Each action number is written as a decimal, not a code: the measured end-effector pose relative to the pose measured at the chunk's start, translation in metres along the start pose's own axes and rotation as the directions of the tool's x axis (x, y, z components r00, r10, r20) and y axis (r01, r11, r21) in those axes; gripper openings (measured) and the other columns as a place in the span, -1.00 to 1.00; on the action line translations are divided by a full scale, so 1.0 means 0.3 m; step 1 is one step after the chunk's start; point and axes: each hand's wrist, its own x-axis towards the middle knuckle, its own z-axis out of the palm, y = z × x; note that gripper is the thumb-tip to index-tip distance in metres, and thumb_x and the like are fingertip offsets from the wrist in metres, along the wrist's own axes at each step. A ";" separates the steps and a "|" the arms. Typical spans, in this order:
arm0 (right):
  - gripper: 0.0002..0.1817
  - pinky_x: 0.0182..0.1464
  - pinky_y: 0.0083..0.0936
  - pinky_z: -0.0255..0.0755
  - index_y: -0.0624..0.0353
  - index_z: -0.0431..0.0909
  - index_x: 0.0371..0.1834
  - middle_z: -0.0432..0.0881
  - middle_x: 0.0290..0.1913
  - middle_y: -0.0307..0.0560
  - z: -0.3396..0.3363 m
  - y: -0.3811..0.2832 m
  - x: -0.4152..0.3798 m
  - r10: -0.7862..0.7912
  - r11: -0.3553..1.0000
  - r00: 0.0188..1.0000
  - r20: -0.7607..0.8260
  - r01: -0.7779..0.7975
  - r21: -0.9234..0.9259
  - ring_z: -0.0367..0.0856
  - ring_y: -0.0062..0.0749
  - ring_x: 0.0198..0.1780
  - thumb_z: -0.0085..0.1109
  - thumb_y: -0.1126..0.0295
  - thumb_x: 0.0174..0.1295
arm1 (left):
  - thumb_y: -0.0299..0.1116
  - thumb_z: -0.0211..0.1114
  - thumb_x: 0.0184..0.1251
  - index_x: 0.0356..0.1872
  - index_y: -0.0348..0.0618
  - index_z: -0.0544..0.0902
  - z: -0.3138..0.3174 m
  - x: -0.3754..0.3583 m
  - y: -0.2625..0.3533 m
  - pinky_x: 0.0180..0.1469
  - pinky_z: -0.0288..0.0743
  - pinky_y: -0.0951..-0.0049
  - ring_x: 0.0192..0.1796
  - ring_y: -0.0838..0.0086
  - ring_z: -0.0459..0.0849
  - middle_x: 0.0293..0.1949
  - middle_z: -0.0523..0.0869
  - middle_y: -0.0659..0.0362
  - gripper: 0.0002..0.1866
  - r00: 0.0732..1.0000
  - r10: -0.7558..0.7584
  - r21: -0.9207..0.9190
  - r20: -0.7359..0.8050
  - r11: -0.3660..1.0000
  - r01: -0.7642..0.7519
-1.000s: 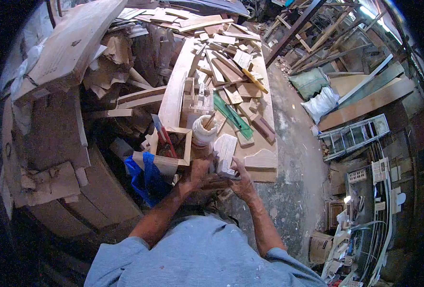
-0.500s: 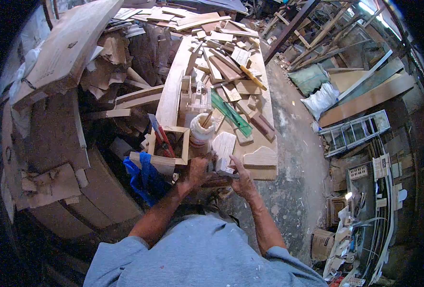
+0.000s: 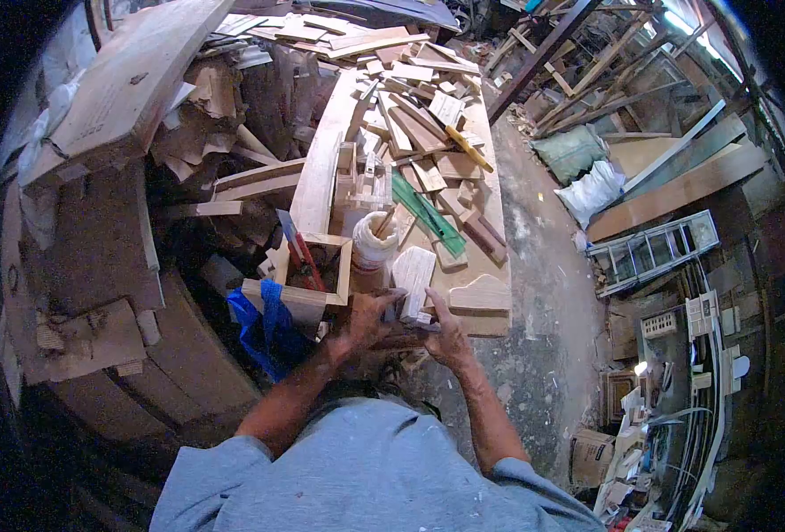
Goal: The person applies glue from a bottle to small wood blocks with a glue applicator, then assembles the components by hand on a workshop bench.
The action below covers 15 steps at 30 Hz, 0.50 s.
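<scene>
A pale wooden block (image 3: 413, 273) with a slanted far end lies at the bench's near edge, between my two hands. My right hand (image 3: 448, 339) grips its near right corner, the thumb laid along the side. From the left, my left hand (image 3: 367, 321) reaches in with its fingers closed against the block's near left side; its fingertips are partly hidden. Just beyond is a white tub (image 3: 375, 246) with a stick or brush handle in it. A flat shaped wood piece (image 3: 479, 293) rests to the right of the block.
A square wooden box (image 3: 344, 275) with a red-handled saw (image 3: 305, 257) stands at the left, blue cloth (image 3: 277, 328) hanging beside it. Wood offcuts, a green plastic piece (image 3: 428, 213) and a yellow-handled tool (image 3: 469, 148) cover the bench. A ladder (image 3: 654, 253) lies at the right.
My left hand has shifted slightly right, its fingers now up against the block's side. My right hand and the block stay nearly in place.
</scene>
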 end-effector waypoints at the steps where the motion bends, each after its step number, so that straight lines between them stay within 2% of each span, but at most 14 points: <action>1: -0.06 0.04 -0.24 0.63 0.14 0.19 0.60 0.77 -0.04 0.19 0.001 0.001 0.001 0.010 1.000 1.000 0.008 -0.010 0.018 0.79 0.00 0.01 0.36 0.65 0.07 | -0.36 0.59 -0.04 0.26 -0.05 0.64 0.013 0.000 -0.014 0.08 0.69 0.14 0.00 0.04 0.81 0.05 0.80 -0.06 -0.31 1.000 0.012 -0.020 -0.022 1.000 -0.013; 6: -0.06 0.05 -0.22 0.62 0.14 0.18 0.60 0.77 -0.05 0.19 0.007 0.002 0.003 0.022 0.997 1.000 0.010 -0.022 0.069 0.79 0.02 0.00 0.37 0.63 0.07 | -0.34 0.61 -0.08 0.17 -0.07 0.70 0.021 0.001 0.001 0.08 0.68 0.14 -0.01 0.06 0.81 0.04 0.80 -0.05 -0.36 0.995 0.018 -0.119 -0.096 0.992 -0.030; 9: -0.05 0.06 -0.20 0.62 0.14 0.17 0.60 0.77 -0.04 0.22 0.001 0.002 0.006 -0.018 0.999 1.000 0.011 0.017 0.042 0.78 0.07 0.03 0.38 0.62 0.07 | -0.32 0.64 -0.12 0.14 -0.09 0.72 0.021 0.000 0.017 0.06 0.67 0.16 -0.04 0.06 0.82 0.03 0.81 -0.05 -0.36 0.992 -0.013 -0.090 -0.128 0.996 0.002; 12: -0.03 0.06 -0.18 0.62 0.14 0.17 0.60 0.77 -0.02 0.25 -0.012 -0.032 0.011 0.002 1.000 1.000 0.023 -0.003 0.028 0.77 0.12 0.05 0.39 0.61 0.05 | -0.30 0.65 -0.14 0.12 -0.12 0.73 0.030 -0.002 0.012 0.07 0.66 0.16 -0.05 0.06 0.82 0.02 0.81 -0.05 -0.36 0.981 0.023 -0.114 -0.191 0.992 -0.045; 15: -0.02 0.06 -0.18 0.62 0.13 0.17 0.60 0.77 -0.01 0.25 -0.013 -0.042 0.011 0.036 0.999 0.999 0.023 -0.037 0.035 0.77 0.14 0.06 0.40 0.61 0.03 | -0.28 0.66 -0.15 0.10 -0.13 0.74 0.063 0.003 -0.013 0.07 0.66 0.15 -0.04 0.05 0.82 0.00 0.81 -0.06 -0.36 0.986 -0.021 -0.117 -0.166 0.993 0.002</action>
